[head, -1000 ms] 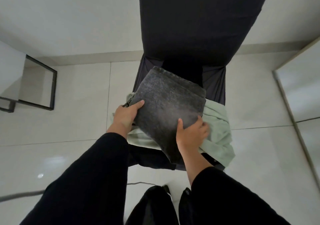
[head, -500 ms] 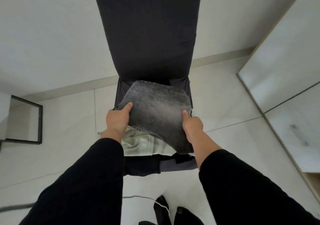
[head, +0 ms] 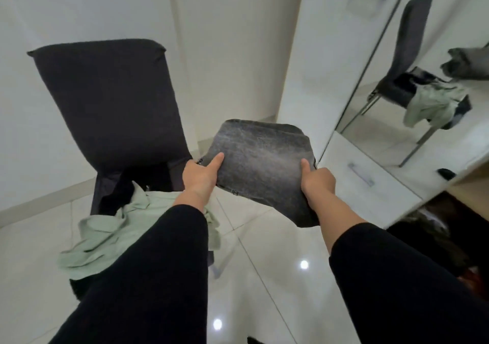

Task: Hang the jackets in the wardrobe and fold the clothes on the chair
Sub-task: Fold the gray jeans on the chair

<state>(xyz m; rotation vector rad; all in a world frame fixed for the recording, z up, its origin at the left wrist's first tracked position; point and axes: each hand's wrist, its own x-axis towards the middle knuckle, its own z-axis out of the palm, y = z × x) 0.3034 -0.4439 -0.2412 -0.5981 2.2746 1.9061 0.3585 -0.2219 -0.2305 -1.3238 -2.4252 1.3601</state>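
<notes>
Folded grey garment (head: 260, 166) now off the chair (head: 111, 100): half a second ago it sat above the seat pile; at present it is held in the air to the right of the chair, over the glossy tiled floor (head: 267, 277), between chair and wardrobe (head: 312, 60).

Left hand (head: 199, 175) grips the garment's left edge, thumb flat on top, fingers hidden beneath. Right hand (head: 317, 182) grips the right edge likewise, thumb on top. Both are closed on the cloth. Garment stays folded, roughly flat, near corner drooping toward the floor. Both arms in black sleeves (head: 148, 272).

On the chair seat: pale green shirt (head: 111, 238), crumpled, spilling over the front edge; dark clothing (head: 116, 193) under and behind it against the backrest.

Right of view: white wardrobe door with a metal handle, a white drawer (head: 367, 182) below, and a mirror panel (head: 434, 84) reflecting the chair with its pile. Lower right, an open dark compartment; contents cannot be made out.
</notes>
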